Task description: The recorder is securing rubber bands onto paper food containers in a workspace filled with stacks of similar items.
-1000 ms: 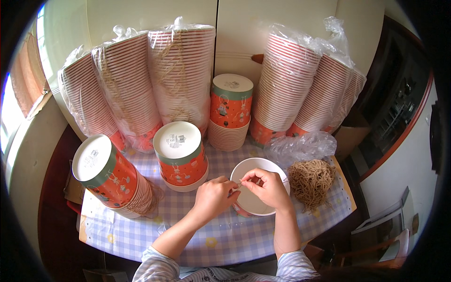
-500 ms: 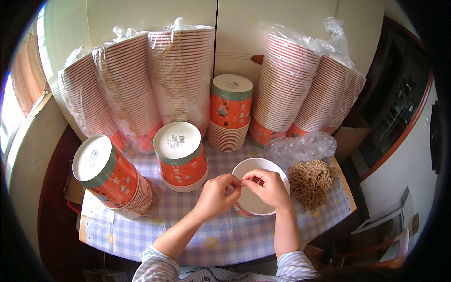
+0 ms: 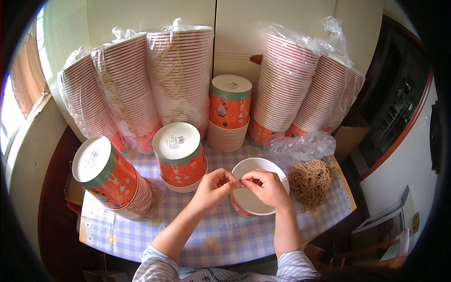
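Note:
A paper bucket (image 3: 249,164) with a white inside and a red printed outside stands upright on the table. Over its left rim both of my hands meet, fingertips pinched close together. A short bit of brown cord (image 3: 240,183) shows between them. My left hand (image 3: 212,188) grips it from the left, thumb against forefinger. From the right, my right hand (image 3: 268,189) pinches the same cord, its wrist across the bucket's right side. Beside the bucket lies a tangled bundle of brown cord (image 3: 311,184). My fingers hide most of the held cord.
Upturned paper buckets stand at left (image 3: 115,181), at centre left (image 3: 179,157) and at the back (image 3: 230,113). Tall stacks in clear plastic bags (image 3: 181,75) line the wall. Crumpled plastic (image 3: 303,145) lies behind the cord bundle. A checked cloth (image 3: 188,235) covers the table.
My left hand has shifted slightly left and up, its fingertips a little farther from the right hand's. More of the cord shows between them. The bucket stays in place.

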`<act>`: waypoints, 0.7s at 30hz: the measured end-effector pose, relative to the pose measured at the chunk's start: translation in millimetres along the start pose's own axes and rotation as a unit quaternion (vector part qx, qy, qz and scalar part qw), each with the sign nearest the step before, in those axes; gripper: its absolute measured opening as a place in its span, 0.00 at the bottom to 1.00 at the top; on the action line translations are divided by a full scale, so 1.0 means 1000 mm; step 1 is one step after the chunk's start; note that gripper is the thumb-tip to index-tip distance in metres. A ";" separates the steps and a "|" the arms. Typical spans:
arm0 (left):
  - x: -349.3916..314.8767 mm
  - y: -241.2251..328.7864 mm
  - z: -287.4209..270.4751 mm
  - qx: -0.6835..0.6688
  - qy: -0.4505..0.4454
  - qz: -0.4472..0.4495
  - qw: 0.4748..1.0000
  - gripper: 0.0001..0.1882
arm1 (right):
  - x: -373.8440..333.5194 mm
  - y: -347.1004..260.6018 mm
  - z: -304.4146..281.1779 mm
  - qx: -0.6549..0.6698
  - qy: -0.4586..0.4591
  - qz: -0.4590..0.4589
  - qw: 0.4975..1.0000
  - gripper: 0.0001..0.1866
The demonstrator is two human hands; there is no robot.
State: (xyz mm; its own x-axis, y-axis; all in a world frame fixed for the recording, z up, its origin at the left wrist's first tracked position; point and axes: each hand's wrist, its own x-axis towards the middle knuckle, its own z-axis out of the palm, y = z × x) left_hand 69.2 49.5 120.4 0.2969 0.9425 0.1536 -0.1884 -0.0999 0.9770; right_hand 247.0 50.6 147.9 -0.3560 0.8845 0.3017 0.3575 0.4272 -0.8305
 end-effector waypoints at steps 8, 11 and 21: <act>0.003 -0.004 -0.007 0.010 0.018 -0.014 1.000 0.05 | -0.001 0.001 0.002 -0.010 0.007 0.001 1.000 0.04; 0.004 -0.003 -0.006 0.000 0.016 -0.017 1.000 0.04 | -0.001 0.005 0.002 -0.019 0.004 0.002 1.000 0.04; 0.004 0.001 -0.009 0.040 -0.024 -0.053 0.998 0.03 | -0.001 0.007 0.003 0.001 -0.013 0.014 1.000 0.05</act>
State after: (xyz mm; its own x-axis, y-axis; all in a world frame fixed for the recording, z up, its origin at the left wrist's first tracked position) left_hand 61.2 55.8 120.5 0.3565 0.9327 0.0541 -0.0798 -0.0273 0.9964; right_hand 247.6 52.2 140.2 -0.3670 0.8915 0.2657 0.3666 0.4011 -0.8395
